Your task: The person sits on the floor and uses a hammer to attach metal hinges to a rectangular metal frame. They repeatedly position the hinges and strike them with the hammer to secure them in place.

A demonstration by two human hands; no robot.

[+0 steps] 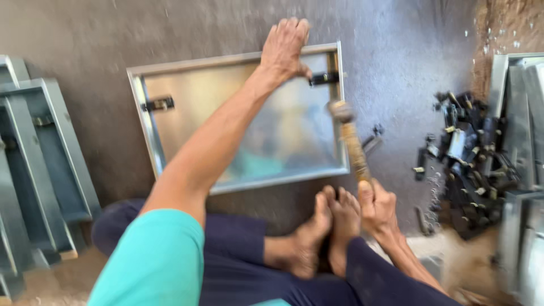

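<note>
Shallow rectangular sheet-metal tray [187, 102] lay on grey floor [396, 51]. Left hand [285, 48] pressed its far rim, fingers draped over it. Right hand [375, 207] clenched wooden-handled hammer [350, 139] over black corner bracket [324, 78]; opposite bracket [158, 104] looked already fitted.

A metal workshop, this, and floor-level work at that: bare grey concrete floor [391, 51], a shiny sheet-metal tray [187, 96] flat on it, grey metal frames [39, 164] stacked at the left, more metal sheets [518, 130] at the right, a heap of small black fittings [467, 153], and shavings [435, 187] scattered beside them.
</note>
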